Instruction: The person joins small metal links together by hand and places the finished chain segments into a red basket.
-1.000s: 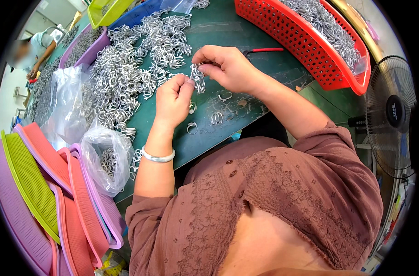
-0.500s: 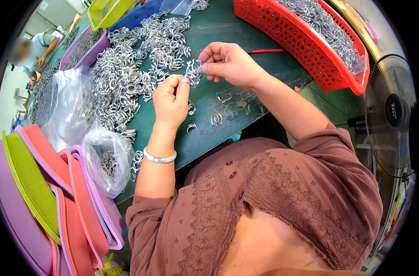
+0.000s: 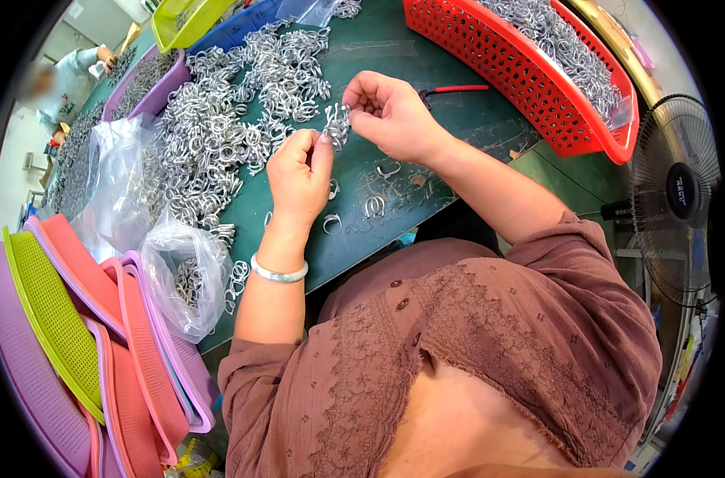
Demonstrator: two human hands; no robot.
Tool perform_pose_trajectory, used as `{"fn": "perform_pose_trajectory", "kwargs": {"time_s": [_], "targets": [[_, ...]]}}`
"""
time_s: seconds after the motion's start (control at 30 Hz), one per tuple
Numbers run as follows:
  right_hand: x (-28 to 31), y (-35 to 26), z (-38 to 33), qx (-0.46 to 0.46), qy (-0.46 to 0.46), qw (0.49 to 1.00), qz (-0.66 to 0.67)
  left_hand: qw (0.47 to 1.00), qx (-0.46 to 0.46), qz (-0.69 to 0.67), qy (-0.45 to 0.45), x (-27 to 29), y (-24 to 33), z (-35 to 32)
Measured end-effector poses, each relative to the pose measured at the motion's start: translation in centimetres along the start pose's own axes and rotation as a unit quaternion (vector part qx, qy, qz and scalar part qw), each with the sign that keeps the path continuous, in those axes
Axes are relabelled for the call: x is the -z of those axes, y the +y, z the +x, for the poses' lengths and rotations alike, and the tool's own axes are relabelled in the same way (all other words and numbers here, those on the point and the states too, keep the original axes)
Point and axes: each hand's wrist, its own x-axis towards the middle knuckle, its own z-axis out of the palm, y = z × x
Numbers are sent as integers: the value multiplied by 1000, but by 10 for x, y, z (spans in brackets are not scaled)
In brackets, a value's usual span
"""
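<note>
My left hand [image 3: 297, 171] is closed, its thumb and forefinger pinching a small cluster of grey metal rings [image 3: 338, 126]. On the other side of the cluster, my right hand [image 3: 390, 115] has its fingers curled together, fingertips right beside the rings. What those fingertips hold, if anything, is hidden. Beyond my left hand spreads a big heap of similar open metal rings [image 3: 211, 131] on the green table [image 3: 370, 68]. A few loose rings lie nearer to me, among them a single ring [image 3: 332, 224] and a ring pair [image 3: 374, 207].
A red perforated basket [image 3: 521, 76] full of rings stands far right, with a red-handled tool [image 3: 462, 88] beside it. Left are a plastic bag [image 3: 185, 279] and stacked colored baskets [image 3: 131, 358]. A fan [image 3: 681, 191] stands right. Another person [image 3: 68, 84] sits far left.
My right hand has curled its fingers in more and shifted slightly at the cluster. My left hand has barely moved. The other person's arm has risen. The red-handled tool's dark end has come into view.
</note>
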Motion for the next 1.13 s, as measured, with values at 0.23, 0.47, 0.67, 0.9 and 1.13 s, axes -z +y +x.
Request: {"fn": "perform_pose_trajectory", "kwargs": {"time_s": [0.23, 0.47, 0.67, 0.9, 1.13], "targets": [[-2, -21, 1, -172, 3, 976, 134, 998, -31, -38, 50, -4, -7, 1], [-2, -11, 2, -116, -22, 988, 104, 992, 73, -102, -16, -3, -20, -1], [-1, 0, 3, 3, -40, 999, 9, 1000, 1, 27, 0, 1, -9, 1], [0, -10, 3, -104, -61, 988, 98, 1000, 4, -10, 14, 1, -8, 1], [6, 1, 4, 53, -79, 995, -33, 1000, -6, 4, 7, 2, -4, 1]]}}
